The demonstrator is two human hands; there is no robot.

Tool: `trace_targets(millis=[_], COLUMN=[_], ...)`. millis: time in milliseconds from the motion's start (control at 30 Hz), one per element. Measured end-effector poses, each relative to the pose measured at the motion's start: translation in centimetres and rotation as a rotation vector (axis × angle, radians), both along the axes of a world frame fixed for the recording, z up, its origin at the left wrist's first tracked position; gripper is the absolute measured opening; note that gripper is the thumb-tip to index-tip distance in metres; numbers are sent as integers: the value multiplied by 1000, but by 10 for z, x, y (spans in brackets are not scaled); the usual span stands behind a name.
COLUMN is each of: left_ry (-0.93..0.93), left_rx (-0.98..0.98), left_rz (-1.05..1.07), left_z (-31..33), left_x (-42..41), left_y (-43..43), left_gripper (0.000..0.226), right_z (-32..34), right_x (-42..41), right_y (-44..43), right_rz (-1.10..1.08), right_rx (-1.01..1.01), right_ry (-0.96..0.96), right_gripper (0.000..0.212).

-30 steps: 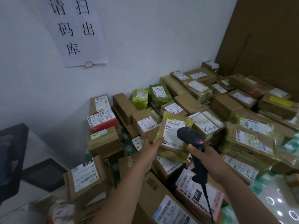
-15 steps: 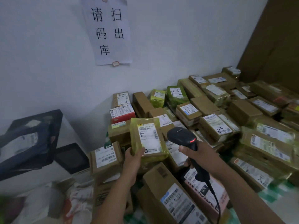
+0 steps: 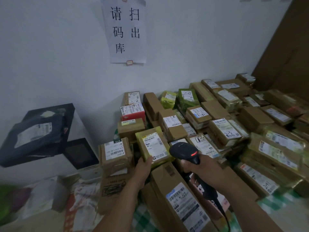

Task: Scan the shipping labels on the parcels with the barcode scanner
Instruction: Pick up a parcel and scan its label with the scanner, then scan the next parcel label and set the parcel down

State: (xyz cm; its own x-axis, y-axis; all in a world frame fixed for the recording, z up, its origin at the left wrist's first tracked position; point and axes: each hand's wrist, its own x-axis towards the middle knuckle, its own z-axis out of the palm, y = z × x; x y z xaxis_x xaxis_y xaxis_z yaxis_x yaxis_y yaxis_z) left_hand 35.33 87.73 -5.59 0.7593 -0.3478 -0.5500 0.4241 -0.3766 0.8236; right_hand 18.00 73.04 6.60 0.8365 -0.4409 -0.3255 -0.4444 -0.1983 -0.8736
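My left hand [image 3: 143,166] grips the lower edge of a small parcel wrapped in yellow-green tape [image 3: 153,146], holding it up with its white shipping label [image 3: 154,145] facing me. My right hand [image 3: 203,169] holds the black barcode scanner [image 3: 184,152] by its handle, just right of the parcel, a red light glowing on its head. The scanner's cable [image 3: 223,213] runs down past my right forearm. Several brown and green labelled parcels [image 3: 224,128] are heaped behind and to the right.
A long cardboard box [image 3: 182,200] with a label lies under my forearms. A brown box marked 010 [image 3: 115,152] stands left of the held parcel. Dark bags [image 3: 36,133] rest on a white cabinet at left. A paper sign [image 3: 125,30] hangs on the wall.
My left hand has carried the yellow-green parcel out of the pile and leftward, toward me. The scanner has followed beside it. My view has swung left, showing the dark bags and white cabinet.
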Motion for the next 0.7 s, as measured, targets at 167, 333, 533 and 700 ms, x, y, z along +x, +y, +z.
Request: trace_targets(millis=[167,333,533,700], left_ry=[-352,-724,-709,-414], left_rx=[123,125,257,241], left_rz=[-22,151,330,56], left_z=[19,37,30,23], left_x=[-11,-22,23,75], left_y=[16,69,134,152], left_gripper=[46,25,31,41], right_z=[4,5,-4,-18], right_x=[-3,10,50,108], right_y=[25,69,117,138], right_rz=[15,-8,-35,-166], right_rx=[70,236,308,435], right_ry=[36,29,0,-43], right_gripper=[45,39,29,29])
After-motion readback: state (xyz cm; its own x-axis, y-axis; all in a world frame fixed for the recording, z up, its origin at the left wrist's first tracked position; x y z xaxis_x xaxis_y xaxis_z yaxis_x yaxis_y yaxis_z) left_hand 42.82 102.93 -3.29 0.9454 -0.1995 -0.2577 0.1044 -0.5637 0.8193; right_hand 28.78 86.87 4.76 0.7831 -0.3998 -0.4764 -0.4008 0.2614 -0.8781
